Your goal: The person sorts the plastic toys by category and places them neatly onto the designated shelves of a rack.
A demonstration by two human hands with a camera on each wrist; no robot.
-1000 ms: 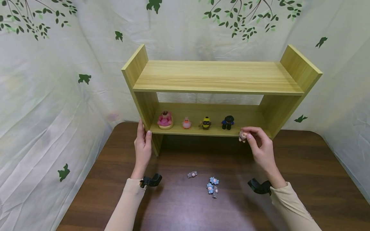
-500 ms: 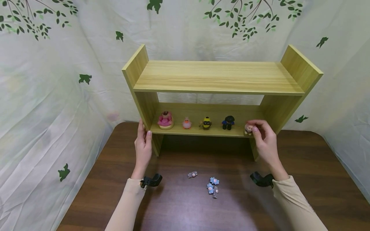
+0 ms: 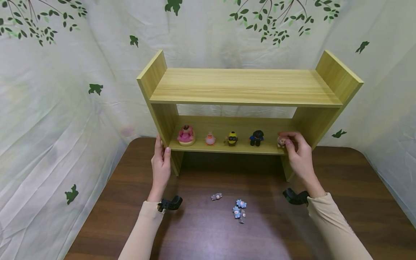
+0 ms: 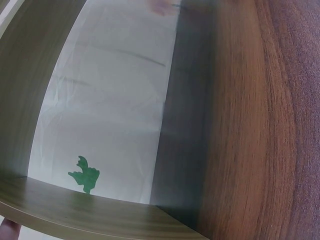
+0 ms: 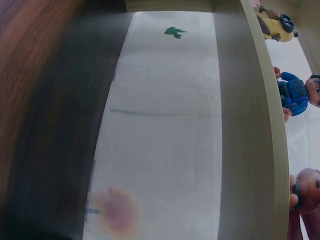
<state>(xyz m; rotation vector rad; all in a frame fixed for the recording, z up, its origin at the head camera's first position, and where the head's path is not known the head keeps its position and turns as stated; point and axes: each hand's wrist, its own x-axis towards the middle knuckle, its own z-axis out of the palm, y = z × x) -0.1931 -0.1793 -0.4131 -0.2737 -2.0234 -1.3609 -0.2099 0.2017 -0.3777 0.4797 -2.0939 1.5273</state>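
Observation:
My right hand (image 3: 299, 153) pinches a small pinkish-brown figurine (image 3: 281, 141) between thumb and fingers, at the right end of the lower shelf (image 3: 221, 148). In the right wrist view this figurine (image 5: 308, 187) shows at the right edge with fingers (image 5: 295, 227) below it. Left of it on the shelf stand a dark-haired figurine in blue (image 3: 256, 138), a yellow figurine with goggles (image 3: 232, 138), a small pink figurine (image 3: 209, 138) and a pink bear figurine (image 3: 186, 135). My left hand (image 3: 160, 169), fingers straight, rests against the left side panel of the wooden shelf unit (image 3: 159, 119).
Several small grey and blue figurines (image 3: 241, 203) lie on the brown table (image 3: 195, 231) in front of the unit, one grey figurine (image 3: 216, 196) apart from the others. Above is the top shelf (image 3: 243, 86). A white leaf-printed cloth (image 3: 81, 126) hangs behind and at the sides.
My right hand has moved right and slightly back with the pinched figurine, from the shelf's front edge to its right end. The left hand has stayed on the side panel.

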